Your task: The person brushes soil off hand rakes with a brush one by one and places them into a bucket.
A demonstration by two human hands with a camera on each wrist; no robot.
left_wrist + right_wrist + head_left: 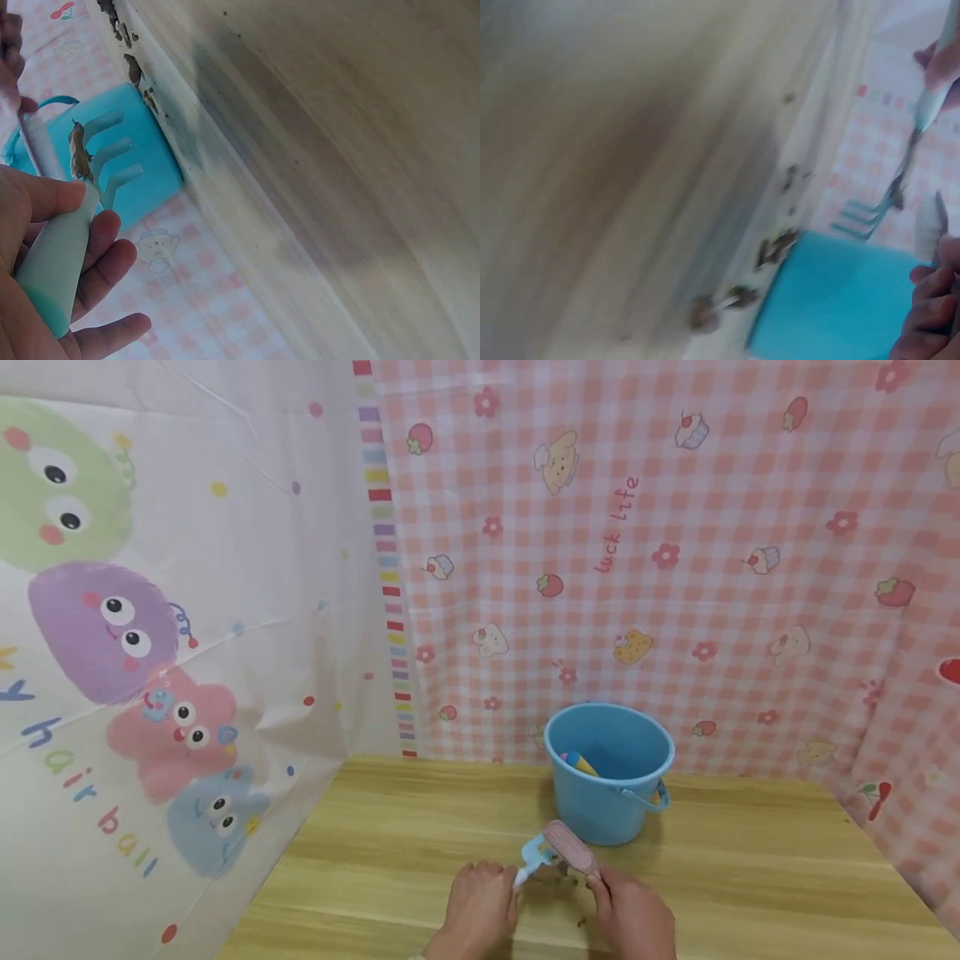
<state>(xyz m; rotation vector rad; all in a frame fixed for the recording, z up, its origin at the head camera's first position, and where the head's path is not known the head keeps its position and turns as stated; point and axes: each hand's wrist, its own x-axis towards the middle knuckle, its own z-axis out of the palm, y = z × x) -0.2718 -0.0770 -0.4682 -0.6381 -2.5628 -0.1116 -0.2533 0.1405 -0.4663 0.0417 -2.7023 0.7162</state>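
Note:
My left hand (480,906) grips a small toy garden rake (534,853) by its pale handle, which ends in teal. Its light blue prongs point away from me, and a brown clump (79,154) clings near their base in the left wrist view. With my right hand (636,917) I hold a brush (572,847) by its handle, its pinkish back facing up and its white bristles (928,225) towards the rake. The brush head overlaps the rake's prongs in the head view. Brown crumbs (776,249) lie on the wooden table under both tools.
A blue bucket (600,814) stands upright just beyond the tools, its handle hanging to the right. Inside it shows a blue and yellow thing (582,764). Behind the table (390,827) hangs a pink checked cloth (517,693); a white printed cloth (300,643) hangs at left.

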